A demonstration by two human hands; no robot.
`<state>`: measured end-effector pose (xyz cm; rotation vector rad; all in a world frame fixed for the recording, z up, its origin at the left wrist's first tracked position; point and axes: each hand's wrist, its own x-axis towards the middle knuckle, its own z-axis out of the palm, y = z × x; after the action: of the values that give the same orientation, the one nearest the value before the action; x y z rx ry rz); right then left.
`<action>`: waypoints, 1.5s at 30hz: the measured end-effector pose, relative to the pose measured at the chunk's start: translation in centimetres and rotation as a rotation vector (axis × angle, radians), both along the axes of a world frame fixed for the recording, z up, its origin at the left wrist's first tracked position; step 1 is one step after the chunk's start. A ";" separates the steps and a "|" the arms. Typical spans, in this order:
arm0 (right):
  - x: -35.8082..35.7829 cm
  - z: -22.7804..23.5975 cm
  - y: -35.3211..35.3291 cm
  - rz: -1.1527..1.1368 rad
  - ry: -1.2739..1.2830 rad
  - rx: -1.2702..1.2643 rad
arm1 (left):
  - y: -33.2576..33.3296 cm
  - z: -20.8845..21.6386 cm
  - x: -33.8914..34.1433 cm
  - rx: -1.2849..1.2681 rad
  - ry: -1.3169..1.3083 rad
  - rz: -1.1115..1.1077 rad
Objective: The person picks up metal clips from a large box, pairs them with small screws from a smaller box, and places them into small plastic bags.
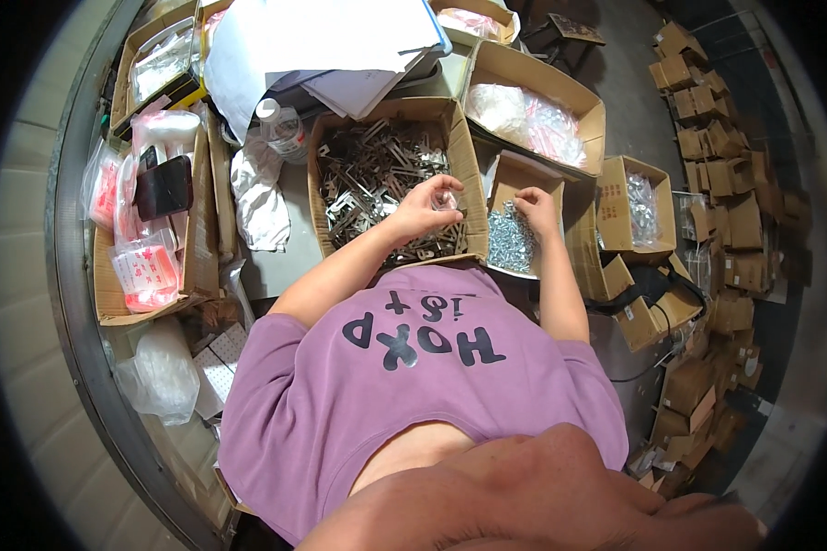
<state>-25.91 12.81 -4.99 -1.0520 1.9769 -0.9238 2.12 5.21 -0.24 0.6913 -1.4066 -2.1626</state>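
**Left hand (421,209) above metal brackets (368,174); right hand (540,211) at small silvery fasteners (510,242)**

Seen from above, the person works with both forearms extended over two open cardboard containers. The brackets, flat and bent, lie jumbled in the larger bracket carton (471,197). Over its right-hand part, the left grip is curled, thumb opposite fingers, pinching a small clear item (444,199); its exact kind cannot be told. The fasteners lie heaped in the narrower fastener carton (529,174), just to the right. Here the right hand reaches downward, its fingertips at the upper edge of the heap; whether this grip is pinching a piece cannot be told.

Beside the bracket carton, a white cloth (259,197) lies on the grey desk (296,207), with a clear plastic bottle (283,133) near it. Beyond are loose papers (340,37). At far left, a dark phone (164,187) rests on red-and-white packets (147,274). At upper right, a further carton (590,130) holds clear plastic bags (528,119).
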 end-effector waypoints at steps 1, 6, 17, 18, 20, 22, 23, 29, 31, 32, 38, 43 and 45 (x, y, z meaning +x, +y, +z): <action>0.0 0.2 -0.1 -0.114 -0.349 0.007 | 0.0 -0.1 0.1 0.001 -0.001 0.003; 0.7 0.8 0.1 -0.173 -0.605 -0.066 | 0.2 -0.5 -0.1 -0.017 0.001 0.001; 0.5 0.1 -0.1 -0.088 -0.316 -0.189 | 0.2 -0.3 0.0 -0.053 -0.016 -0.003; 0.5 0.1 -0.1 -0.088 -0.316 -0.188 | 0.2 -0.3 0.0 -0.050 -0.015 -0.005; 0.6 0.5 -0.1 -0.078 -0.310 -0.198 | 0.2 -0.3 0.0 -0.063 -0.015 0.000; 1.0 1.3 -0.2 -0.108 -0.362 -0.173 | 0.3 -0.3 0.1 -0.076 -0.016 0.008; 1.3 1.9 -0.3 -0.142 -0.415 -0.146 | 0.3 -0.4 0.0 -0.080 -0.013 0.007; 7.8 8.0 -2.0 -0.006 -0.556 -0.314 | 0.2 -0.1 -0.1 -0.168 -0.095 -0.023; 10.3 9.7 -2.4 0.121 -0.474 -0.340 | 0.2 -0.5 -0.1 -0.147 -0.084 -0.033; 11.1 9.6 -2.6 0.176 -0.487 -0.359 | 0.0 -0.7 -0.2 -0.142 -0.059 -0.032; 11.1 10.6 -5.5 0.413 -0.103 -0.321 | -0.3 -1.2 -0.1 -0.028 0.030 0.005; 5.2 7.5 -13.8 0.243 0.421 -0.239 | -0.2 -0.7 0.0 -0.064 -0.069 -0.044; 3.8 5.2 -17.1 0.316 0.589 -0.143 | -0.1 -0.7 -0.1 -0.085 -0.063 -0.028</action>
<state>-22.15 -4.24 0.26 -1.8197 2.1214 -0.6303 1.99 5.10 -0.91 0.7181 -1.5393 -2.1056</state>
